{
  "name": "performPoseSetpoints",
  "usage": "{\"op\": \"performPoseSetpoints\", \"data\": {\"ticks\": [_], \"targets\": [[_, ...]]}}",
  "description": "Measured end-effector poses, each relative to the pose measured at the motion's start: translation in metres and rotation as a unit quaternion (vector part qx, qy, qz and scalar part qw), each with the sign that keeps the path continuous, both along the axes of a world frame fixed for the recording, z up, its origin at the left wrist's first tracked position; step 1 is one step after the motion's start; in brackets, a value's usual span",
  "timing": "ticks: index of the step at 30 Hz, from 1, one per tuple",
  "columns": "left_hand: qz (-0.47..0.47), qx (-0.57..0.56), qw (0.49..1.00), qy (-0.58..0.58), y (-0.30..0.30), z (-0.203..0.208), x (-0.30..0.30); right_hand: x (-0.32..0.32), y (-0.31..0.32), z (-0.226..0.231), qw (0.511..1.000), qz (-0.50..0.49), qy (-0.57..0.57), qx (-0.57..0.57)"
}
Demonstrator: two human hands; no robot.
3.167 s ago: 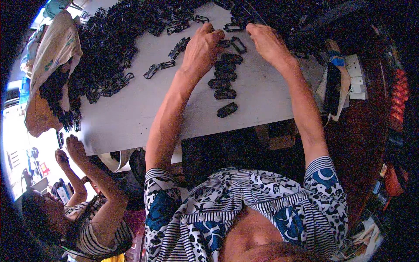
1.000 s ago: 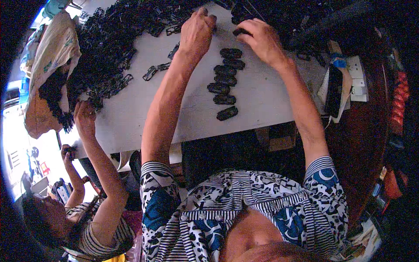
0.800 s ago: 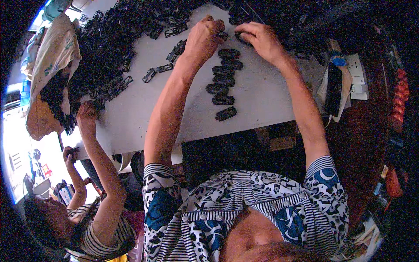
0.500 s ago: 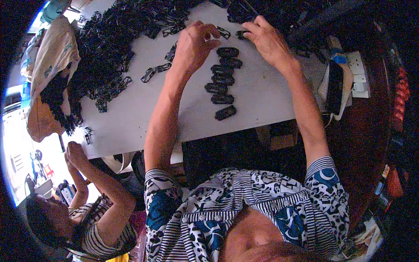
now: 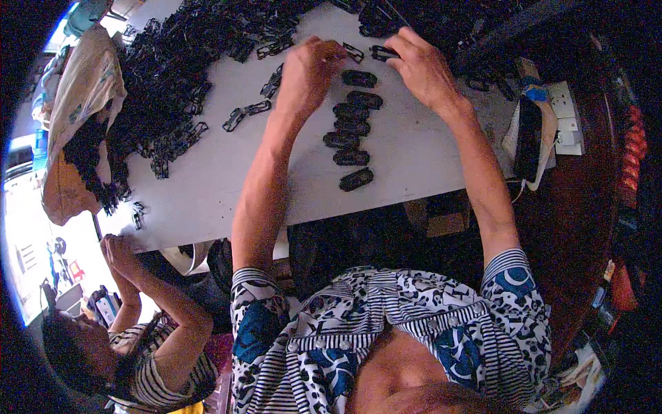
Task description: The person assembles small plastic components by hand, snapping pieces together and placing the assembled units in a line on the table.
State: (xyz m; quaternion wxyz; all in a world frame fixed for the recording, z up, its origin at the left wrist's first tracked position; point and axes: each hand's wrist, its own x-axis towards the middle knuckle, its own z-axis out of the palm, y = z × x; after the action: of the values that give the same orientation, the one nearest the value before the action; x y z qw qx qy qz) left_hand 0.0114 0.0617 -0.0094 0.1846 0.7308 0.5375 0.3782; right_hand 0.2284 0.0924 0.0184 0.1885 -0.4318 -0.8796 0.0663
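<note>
My left hand [image 5: 309, 72] is closed, thumb and fingertips at the end of a small black oblong frame [image 5: 354, 52] on the white table. My right hand [image 5: 419, 69] pinches another black oblong piece [image 5: 380, 53] between thumb and fingers. A thin rod-like thing [image 5: 396, 12] shows just above that hand; whether the fingers hold it too, I cannot tell. Between my forearms runs a column of several black oblong pieces [image 5: 352, 127], some touching. The topmost piece [image 5: 359, 79] lies just below the gap between my hands. The exact kind of these pieces is unclear.
A large heap of black pieces [image 5: 165, 76] covers the table's [image 5: 200, 200] far left, beside an open sack [image 5: 86, 117]. Loose linked frames [image 5: 246, 115] lie near my left forearm. A black device [image 5: 529, 138] and white power strip [image 5: 567, 117] stand right. A co-worker [image 5: 158, 331] sits at left.
My left fingers have closed at the end of the frame, where they were spread before. My right hand has shifted slightly down, showing more of its piece. The co-worker's hands moved slightly down.
</note>
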Motion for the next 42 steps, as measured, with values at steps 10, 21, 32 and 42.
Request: {"op": "performPoseSetpoints", "data": {"ticks": [10,21,32,42], "targets": [[0.010,0.060,0.995,0.082,0.017,-0.003,0.012,-0.014,0.009,-0.003,0.997,0.025,0.073,-0.003],[0.037,-0.074,0.990,-0.114,0.019,0.016,0.013,-0.009,0.008,-0.009,0.998,0.015,0.061,-0.011],[0.025,0.016,0.999,-0.035,0.019,-0.008,0.007,-0.011,0.010,-0.007,0.995,0.013,0.103,-0.004],[0.055,0.152,0.986,0.030,0.021,-0.009,0.015,-0.019,0.016,-0.008,0.995,0.036,0.097,0.008]]}}
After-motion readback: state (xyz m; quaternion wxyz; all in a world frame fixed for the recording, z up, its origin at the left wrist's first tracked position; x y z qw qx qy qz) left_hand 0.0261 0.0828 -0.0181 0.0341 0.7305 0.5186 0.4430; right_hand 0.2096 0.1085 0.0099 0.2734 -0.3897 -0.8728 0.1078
